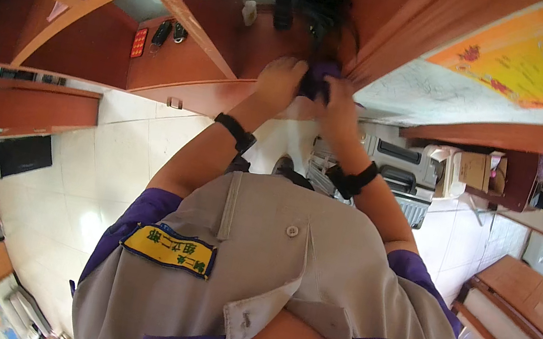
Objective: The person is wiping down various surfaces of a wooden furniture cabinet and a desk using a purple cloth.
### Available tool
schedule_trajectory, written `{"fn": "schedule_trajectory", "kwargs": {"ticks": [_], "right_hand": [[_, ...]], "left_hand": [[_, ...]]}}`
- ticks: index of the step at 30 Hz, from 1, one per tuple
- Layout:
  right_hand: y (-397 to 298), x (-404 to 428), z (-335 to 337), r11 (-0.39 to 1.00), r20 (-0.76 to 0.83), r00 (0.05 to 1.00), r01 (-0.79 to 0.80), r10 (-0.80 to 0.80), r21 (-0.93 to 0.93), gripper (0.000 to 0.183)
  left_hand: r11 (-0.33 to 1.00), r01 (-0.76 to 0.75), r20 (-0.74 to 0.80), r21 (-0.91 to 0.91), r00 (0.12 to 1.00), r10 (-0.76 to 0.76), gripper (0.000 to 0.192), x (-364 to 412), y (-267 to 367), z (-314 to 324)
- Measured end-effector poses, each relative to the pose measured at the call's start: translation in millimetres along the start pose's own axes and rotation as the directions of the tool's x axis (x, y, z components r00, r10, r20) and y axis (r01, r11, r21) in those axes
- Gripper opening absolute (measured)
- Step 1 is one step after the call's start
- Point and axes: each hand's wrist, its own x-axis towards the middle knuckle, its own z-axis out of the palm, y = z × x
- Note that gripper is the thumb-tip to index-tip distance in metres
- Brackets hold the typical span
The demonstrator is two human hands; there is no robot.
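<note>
A bunched purple cloth is between my two hands, at the front of a reddish-brown wooden shelf. My left hand grips its left side, and my right hand grips the right, slightly blurred. The fingers hide part of the cloth. Just behind it rises a dark feathery bundle, possibly a feather duster. To its left a black cylinder stands upright beside a small white bottle.
Left of a slanting divider, the shelf holds a red card with yellow spots and dark key-fob-like objects. Silver suitcases stand on the tiled floor at right, near an open cardboard box. A wooden post borders the shelf.
</note>
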Motion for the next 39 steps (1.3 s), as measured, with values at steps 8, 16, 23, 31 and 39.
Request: {"fn": "schedule_trajectory", "kwargs": {"ticks": [8, 16, 23, 31, 39], "right_hand": [[-27.4, 29.3, 58.5, 0.928, 0.175, 0.955, 0.277, -0.238, -0.248, 0.067], [-19.5, 55.1, 59.4, 0.861, 0.283, 0.939, 0.304, -0.197, -0.408, 0.047], [-17.5, 28.6, 70.0, 0.788, 0.209, 0.974, 0.200, -0.093, -0.582, 0.044], [-19.0, 46.8, 77.2, 0.791, 0.217, 0.961, 0.264, -0.170, -0.552, 0.045], [-22.1, 17.5, 63.4, 0.872, 0.154, 0.951, 0.306, -0.267, -0.382, 0.032]], "left_hand": [[0.947, 0.320, -0.211, -0.006, 0.926, -0.314, 0.050, -38.6, -21.8, 2.9], [0.967, 0.253, -0.004, -0.014, 0.967, -0.253, 0.052, -21.4, -15.0, -5.1], [0.976, 0.189, 0.135, 0.112, 0.970, -0.203, 0.036, -32.9, -15.5, -8.2], [0.954, 0.191, 0.048, 0.232, 0.977, -0.208, 0.039, -20.4, -27.5, -2.4], [0.943, 0.187, 0.228, 0.276, 0.940, -0.253, 0.040, -67.7, -14.4, -24.6]]}}
